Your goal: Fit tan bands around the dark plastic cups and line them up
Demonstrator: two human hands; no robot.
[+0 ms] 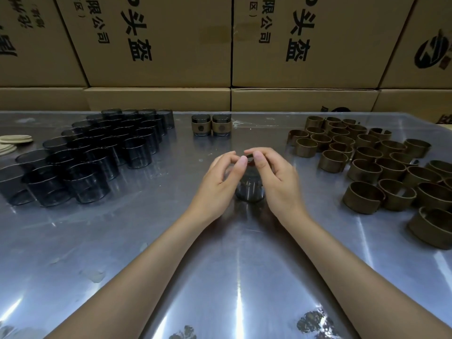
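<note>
Bare reflective desk (220,277) across the lower frame, open room around both forearms; cardboard boxes (159,45) walling off the far edge. At centre, one dark translucent cup (250,189) upright on the desk, left hand (220,182) and right hand (276,177) curled over it, fingertips pinching at its rim. Bare cups (97,155) massed left, tan bands (381,167) right, two banded cups (210,124) at upper centre.

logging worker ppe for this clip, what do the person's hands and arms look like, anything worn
Both arms are bare from the frame edge to the wrists, no sleeves visible. The left hand and right hand wear no gloves, and no rings, watch or bracelet show. Fingernails are short and unpainted.
</note>
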